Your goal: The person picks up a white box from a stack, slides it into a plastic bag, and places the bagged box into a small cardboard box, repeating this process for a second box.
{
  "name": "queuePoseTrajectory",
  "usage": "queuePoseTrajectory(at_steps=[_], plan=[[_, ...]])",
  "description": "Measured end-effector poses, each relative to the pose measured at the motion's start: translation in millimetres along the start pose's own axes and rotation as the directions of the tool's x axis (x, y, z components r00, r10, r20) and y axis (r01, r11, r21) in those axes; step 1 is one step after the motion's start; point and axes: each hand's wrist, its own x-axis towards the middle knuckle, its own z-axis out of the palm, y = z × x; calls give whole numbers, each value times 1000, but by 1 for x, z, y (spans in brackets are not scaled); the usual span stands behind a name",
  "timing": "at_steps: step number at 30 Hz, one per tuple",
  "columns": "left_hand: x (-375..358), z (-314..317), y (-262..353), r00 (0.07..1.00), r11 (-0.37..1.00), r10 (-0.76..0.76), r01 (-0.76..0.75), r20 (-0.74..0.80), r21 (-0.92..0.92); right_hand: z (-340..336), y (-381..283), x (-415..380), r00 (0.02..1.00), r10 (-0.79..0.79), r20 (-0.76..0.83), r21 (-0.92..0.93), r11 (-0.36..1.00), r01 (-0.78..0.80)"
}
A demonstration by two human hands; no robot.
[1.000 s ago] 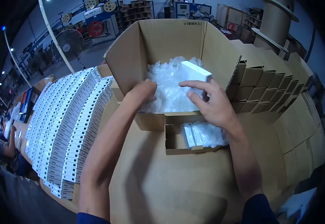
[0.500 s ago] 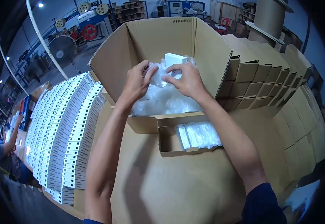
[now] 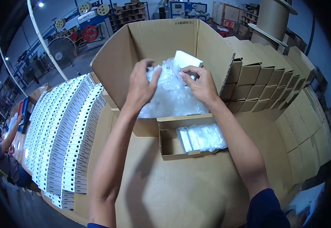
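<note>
Above the large open carton (image 3: 161,36), my right hand (image 3: 200,81) holds a white box (image 3: 187,59) and pinches the edge of a clear plastic bag (image 3: 168,74). My left hand (image 3: 144,81) is at the left side of the bag, its thumb and fingers apart. Clear plastic bags (image 3: 169,102) fill the carton below both hands. In front of the carton, a small brown box (image 3: 169,146) stands open, with several plastic-wrapped white boxes (image 3: 201,137) in its right part.
Stacked white boxes (image 3: 59,133) stand in rows at the left. Folded brown boxes (image 3: 257,74) are piled at the right, with more (image 3: 306,133) nearer. A co-worker (image 3: 7,152) is at the far left. Machines and a large spool (image 3: 270,19) stand behind.
The white box has moved right and tilted. My right hand has shifted right and down, and my left hand's fingers have spread away from the bag.
</note>
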Motion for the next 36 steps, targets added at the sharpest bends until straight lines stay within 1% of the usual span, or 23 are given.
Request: queuePoseTrajectory(at_steps=[1, 2, 3, 4, 5, 7, 8, 10, 11, 12, 13, 15, 17, 19, 20, 23, 24, 26, 29, 30, 33, 34, 36], plan=[[-3, -5, 12, 989, 988, -63, 81, 133, -131, 0, -3, -3, 1000, -29, 7, 44, 999, 28], [-6, 0, 6, 929, 955, -70, 168, 364, -245, 0, -5, -7, 989, -143, -41, 19, 989, 144], [-21, 6, 21, 915, 777, -82, 307, 395, -550, 2, -6, -12, 962, -258, -83, -11, 966, 258], [-33, 7, 36, 920, 661, -108, 350, 377, -664, 2, -10, -18, 920, -373, -122, -46, 928, 370], [-44, 4, 49, 923, 528, -132, 375, 362, -762, 0, -21, -26, 927, -347, -140, -41, 938, 345], [-65, -2, 69, 947, 514, -170, 320, 272, -796, -9, -52, -47, 941, -290, -176, -34, 957, 288], [-76, -1, 69, 955, 591, -200, 295, 217, -751, -16, -65, -56, 960, -213, -180, 4, 976, 217], [-99, -10, 83, 959, 645, -234, 274, 157, -713, -35, -81, -80, 990, -105, -94, 26, 994, 108], [-112, -15, 90, 959, 671, -253, 267, 125, -692, -42, -83, -94, 991, -133, -32, -12, 991, 133], [-123, -25, 104, 967, 713, -209, 252, 144, -654, -50, -85, -107, 987, -161, 29, -47, 986, 162], [-135, -25, 106, 967, 736, -203, 256, 156, -627, -51, -102, -128, 997, -80, 15, -100, 992, 81], [-159, -29, 128, 975, 667, -176, 221, 138, -712, -52, -103, -161, 997, 29, 78, -43, 999, -26], [-184, -31, 134, 954, 541, -267, 266, 137, -798, -59, -108, -193, 990, 82, 117, 8, 996, -84], [-207, -39, 138, 924, 424, -352, 301, 151, -854, -66, -124, -230, 957, 272, 97, 67, 958, -279], [-219, -43, 142, 905, 370, -391, 320, 166, -872, -67, -132, -248, 959, 281, 49, 69, 956, -284], [-259, -49, 143, 850, 256, -486, 362, 204, -896, -70, -133, -300, 952, 303, -39, 317, 907, -276], [-272, -53, 145, 835, 224, -501, 379, 228, -898, -74, -139, -315, 928, 367, -55, 294, 895, -336], [-298, -56, 135, 821, 194, -516, 392, 246, -899, -80, -134, -340, 944, 303, -127, 229, 935, -269], [-330, -55, 144, 774, 38, -601, 274, 197, -961, -84, -137, -373, 938, 283, -198, 203, 949, -244], [-339, -54, 154, 743, -60, -621, 272, 250, -960, -84, -138, -383, 936, 289, -201, 205, 947, -248], [-369, -40, 183, 698, -251, -549, 386, 459, -888, -85, -135, -408, 925, 344, -164, 253, 920, -297], [-372, -35, 191, 705, -26, -572, 495, 419, -869, -85, -135, -413, 927, 337, -162, 241, 925, -294], [-382, -29, 194, 712, 57, -582, 518, 393, -853, -88, -134, -418, 923, 357, -145, 250, 916, -315]])
